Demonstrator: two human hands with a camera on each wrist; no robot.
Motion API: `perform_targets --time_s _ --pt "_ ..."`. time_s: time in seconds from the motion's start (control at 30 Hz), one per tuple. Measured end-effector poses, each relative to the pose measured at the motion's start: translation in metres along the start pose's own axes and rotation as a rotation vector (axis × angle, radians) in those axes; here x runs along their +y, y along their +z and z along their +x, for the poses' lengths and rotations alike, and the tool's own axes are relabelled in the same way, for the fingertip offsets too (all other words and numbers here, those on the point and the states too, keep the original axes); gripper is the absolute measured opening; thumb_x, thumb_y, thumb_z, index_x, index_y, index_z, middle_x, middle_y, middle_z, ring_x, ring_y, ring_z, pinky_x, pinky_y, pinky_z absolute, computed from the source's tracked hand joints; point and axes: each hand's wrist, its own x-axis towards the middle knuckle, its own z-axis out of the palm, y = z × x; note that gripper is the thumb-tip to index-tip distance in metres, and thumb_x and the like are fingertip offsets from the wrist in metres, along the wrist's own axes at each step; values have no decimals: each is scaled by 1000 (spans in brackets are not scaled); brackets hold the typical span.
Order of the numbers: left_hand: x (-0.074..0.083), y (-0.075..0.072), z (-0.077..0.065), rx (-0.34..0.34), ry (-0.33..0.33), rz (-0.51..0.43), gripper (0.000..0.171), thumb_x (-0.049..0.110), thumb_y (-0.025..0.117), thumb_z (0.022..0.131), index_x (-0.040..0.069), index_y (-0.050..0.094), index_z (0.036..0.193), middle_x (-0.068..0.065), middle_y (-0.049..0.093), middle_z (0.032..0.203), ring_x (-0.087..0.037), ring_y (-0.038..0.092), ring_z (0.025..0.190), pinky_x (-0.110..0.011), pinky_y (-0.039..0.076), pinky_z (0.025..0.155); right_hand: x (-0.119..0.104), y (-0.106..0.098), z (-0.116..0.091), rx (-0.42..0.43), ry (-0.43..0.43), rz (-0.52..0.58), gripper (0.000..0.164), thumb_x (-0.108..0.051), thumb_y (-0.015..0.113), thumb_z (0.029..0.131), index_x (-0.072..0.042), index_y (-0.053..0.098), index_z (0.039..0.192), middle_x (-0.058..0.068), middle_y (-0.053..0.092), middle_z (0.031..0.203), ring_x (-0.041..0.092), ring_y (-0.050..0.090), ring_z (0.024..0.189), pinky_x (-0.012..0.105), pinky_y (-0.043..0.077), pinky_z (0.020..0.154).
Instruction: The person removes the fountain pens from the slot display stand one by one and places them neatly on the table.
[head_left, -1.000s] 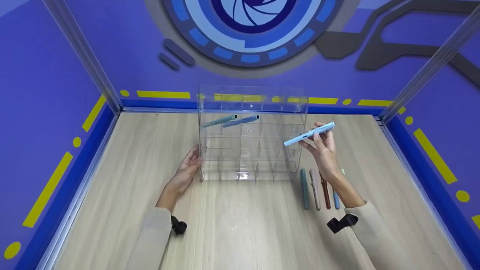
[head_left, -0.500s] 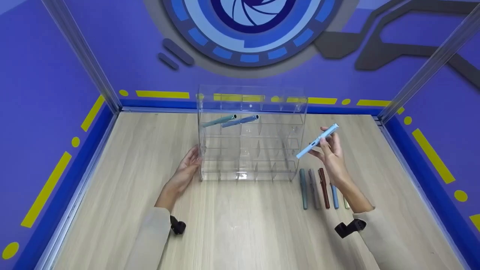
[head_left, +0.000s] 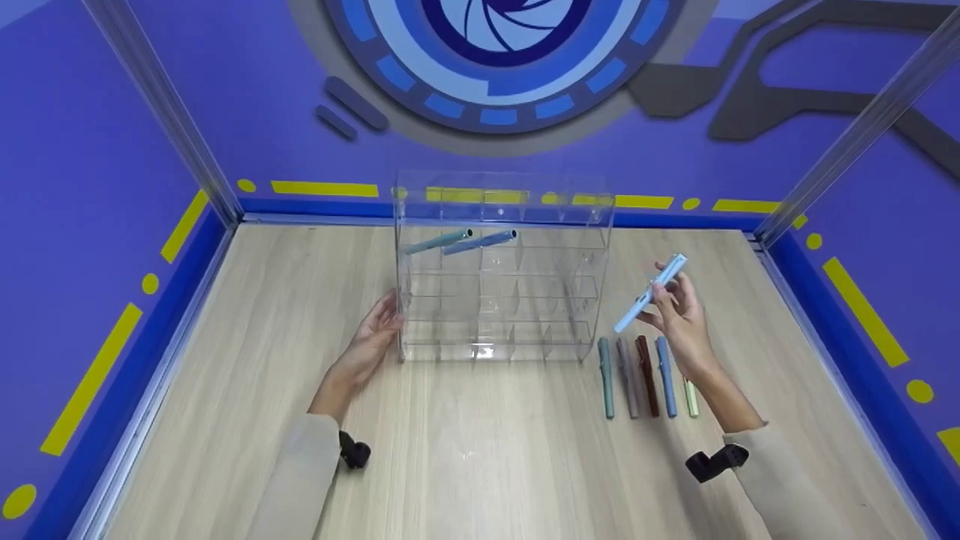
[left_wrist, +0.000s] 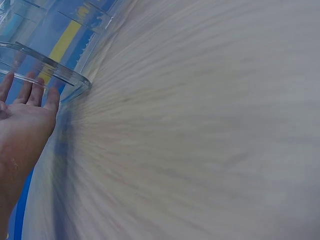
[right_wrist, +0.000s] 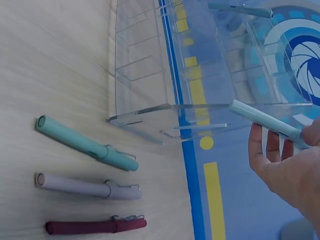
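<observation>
My right hand (head_left: 684, 326) pinches a light blue pen (head_left: 649, 294) between thumb and fingers, raised and slanted to the right of a clear compartmented rack (head_left: 495, 300). In the right wrist view the same light blue pen (right_wrist: 262, 119) lies across the fingers. The left hand (head_left: 369, 341) rests with extended fingers against the rack's left side; in the left wrist view its fingertips touch the clear wall (left_wrist: 70, 75). In an upper row of the rack lie a green pen (head_left: 442, 241) and a blue pen (head_left: 484, 241), side by side.
Right of the rack, several pens lie in a row on the table (head_left: 480, 480): a teal pen (head_left: 607, 379), a greyish-pink pen (head_left: 629, 379), a dark red pen (head_left: 648, 379), a blue pen (head_left: 667, 379) and a pale green pen (head_left: 691, 397). Blue walls (head_left: 300, 165) enclose the table.
My right hand has moved right and toward me with the light blue pen, away from the rack, and the pen has tilted more steeply. The left hand and rack stay put.
</observation>
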Motion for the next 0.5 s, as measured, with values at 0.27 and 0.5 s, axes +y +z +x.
perform_targets --time_s 0.27,0.5 --pt "2 0 0 3 7 17 68 7 47 108 5 9 164 -15 8 173 -30 7 161 -40 10 134 2 -17 2 105 22 40 44 -12 56 105 -9 49 148 1 59 106 7 66 91 27 66 77" --pt "1 -2 -1 -21 -7 33 68 16 51 108 11 13 164 -10 11 173 -26 7 162 -39 10 134 -2 -26 -3 197 91 52 59 -9 65 99 -2 41 153 -8 70 94 5 73 82 27 66 70"
